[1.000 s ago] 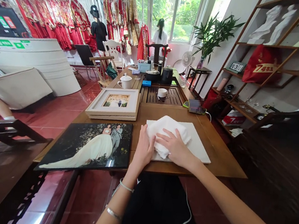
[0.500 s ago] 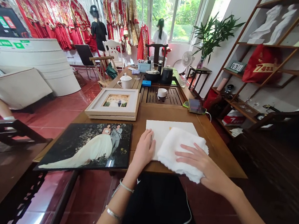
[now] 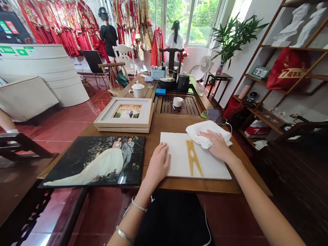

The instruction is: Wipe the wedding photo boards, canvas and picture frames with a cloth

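Note:
On the wooden table (image 3: 247, 178) in front of me lies a flat white panel (image 3: 215, 168), with a yellow cat-shaped piece (image 3: 191, 149) on its upper side. My left hand (image 3: 159, 160) is closed at the panel's left edge, fingers together and thumb over the top. A bunched white towel (image 3: 195, 129) lies across the panel's far right edge. My right hand (image 3: 217, 144) presses on that towel with its fingers stretched over the cloth. To the left is a dark wedding photo panel (image 3: 101, 161), its near left corner past the table edge.
Two stacked pale picture frames (image 3: 102, 119) sit behind the photo panel. Beyond them are a lidded white cup (image 3: 138, 90), a tea tray (image 3: 166, 106) with a small white cup (image 3: 178, 101), and a phone (image 3: 213, 114) on a cable. Two people stand near the window.
My right hand has pushed the towel away from me to the panel's far edge, uncovering the yellow cat-shaped piece. My left hand has stayed in place.

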{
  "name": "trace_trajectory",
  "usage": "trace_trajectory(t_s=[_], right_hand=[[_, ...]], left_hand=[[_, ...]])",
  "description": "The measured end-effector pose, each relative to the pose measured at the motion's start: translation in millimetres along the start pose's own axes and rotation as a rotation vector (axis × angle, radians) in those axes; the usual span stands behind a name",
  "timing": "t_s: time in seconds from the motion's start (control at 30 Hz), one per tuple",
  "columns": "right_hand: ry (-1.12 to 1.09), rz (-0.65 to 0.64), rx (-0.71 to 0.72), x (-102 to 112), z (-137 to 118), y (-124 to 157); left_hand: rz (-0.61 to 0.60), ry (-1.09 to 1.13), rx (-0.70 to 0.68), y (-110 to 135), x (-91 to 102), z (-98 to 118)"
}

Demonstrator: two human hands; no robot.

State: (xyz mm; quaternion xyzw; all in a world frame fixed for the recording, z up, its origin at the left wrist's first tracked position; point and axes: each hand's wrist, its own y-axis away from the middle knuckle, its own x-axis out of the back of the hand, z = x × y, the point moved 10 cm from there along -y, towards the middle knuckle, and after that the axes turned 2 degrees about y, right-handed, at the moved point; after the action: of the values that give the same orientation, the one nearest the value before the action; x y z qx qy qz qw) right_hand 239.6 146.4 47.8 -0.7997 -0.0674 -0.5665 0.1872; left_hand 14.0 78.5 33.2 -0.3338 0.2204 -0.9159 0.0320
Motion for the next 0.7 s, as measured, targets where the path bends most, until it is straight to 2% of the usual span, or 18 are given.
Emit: trace_trajectory(t_s=[0.1, 0.2, 0.53, 0.7], right_hand=[[0.006, 0.003, -0.017, -1.4, -1.2, -7.0], [0.014, 0.002, -0.001, -2.7, -7.5, 6.7], [0.014, 0.028, 0.088, 12.4, -50.8, 123.5], [0.004, 0.006, 0.087, 17.4, -62.7, 154.8]], left_hand=[[0.002, -0.016, 0.003, -0.4, -0.2, 0.1], [0.006, -0.032, 0.004, -0.5, -0.5, 0.3], [0.0, -0.059, -0.009, -0.8, -2.2, -0.1], [0.013, -0.048, -0.022, -1.6, -1.1, 0.3]])
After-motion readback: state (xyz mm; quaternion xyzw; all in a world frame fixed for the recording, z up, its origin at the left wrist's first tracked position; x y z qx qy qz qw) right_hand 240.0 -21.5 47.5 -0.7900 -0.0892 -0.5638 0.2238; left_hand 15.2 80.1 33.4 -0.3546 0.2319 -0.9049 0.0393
